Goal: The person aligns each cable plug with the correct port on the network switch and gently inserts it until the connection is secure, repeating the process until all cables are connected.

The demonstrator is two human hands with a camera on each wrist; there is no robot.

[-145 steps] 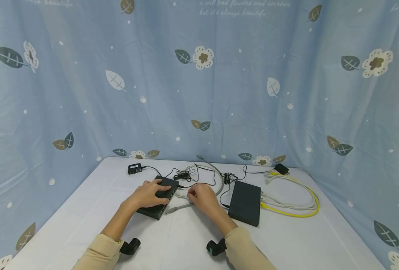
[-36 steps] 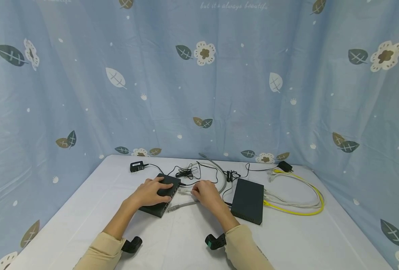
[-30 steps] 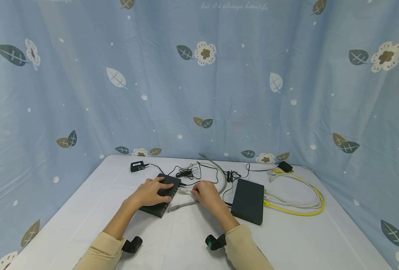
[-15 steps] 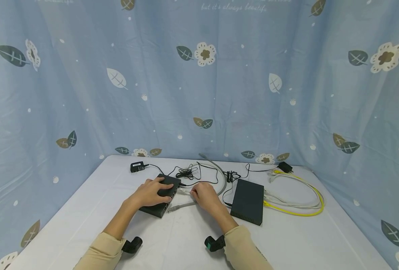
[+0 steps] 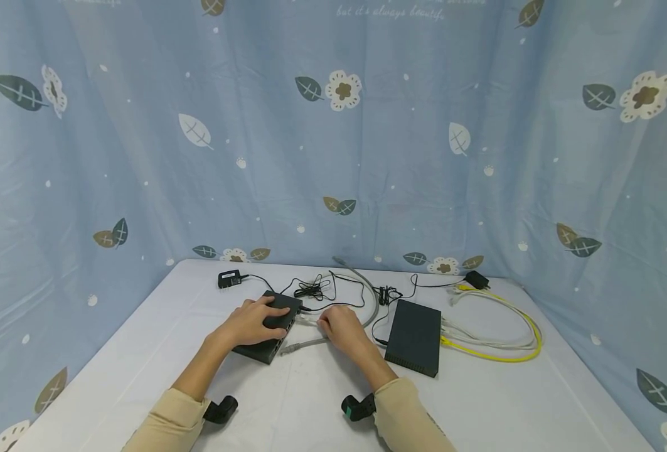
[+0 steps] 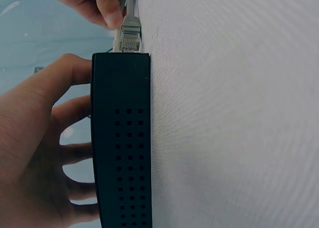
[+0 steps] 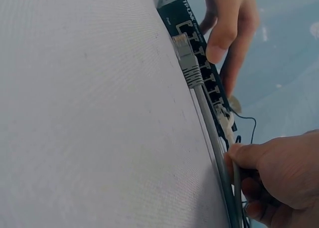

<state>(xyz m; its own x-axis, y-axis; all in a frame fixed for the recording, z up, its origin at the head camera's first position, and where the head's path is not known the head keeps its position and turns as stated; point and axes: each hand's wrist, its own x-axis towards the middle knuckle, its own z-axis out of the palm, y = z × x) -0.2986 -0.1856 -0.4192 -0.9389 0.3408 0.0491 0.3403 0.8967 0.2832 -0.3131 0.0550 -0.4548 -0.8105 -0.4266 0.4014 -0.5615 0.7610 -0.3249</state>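
Note:
My left hand [image 5: 251, 324] lies spread over a black network switch [image 5: 279, 302], fingertips pressing its top. The thumb sits near the port edge. My right hand [image 5: 342, 326] pinches a white Ethernet cable [image 7: 236, 180] between thumb and curled fingers just behind its plug. In the right wrist view, that clear plug [image 7: 220, 110] is at a port near the far end of the row. A thicker grey Ethernet cable lies on the table, its plug [image 7: 192, 73] in front of the ports and pointing along them.
A second black box [image 5: 415, 336] stands to the right, with white and yellow cables [image 5: 516, 360] looping from it. Black power adapters [image 5: 229, 279] lie at both back corners. Bundled black cords [image 5: 310, 290] spread behind the hands. A patterned curtain [image 5: 333, 157] closes the back.
Compared with the earliest frame, the right hand and the white plug sit slightly farther along the port edge. In the last second the right hand shifts only slightly; the left stays put.

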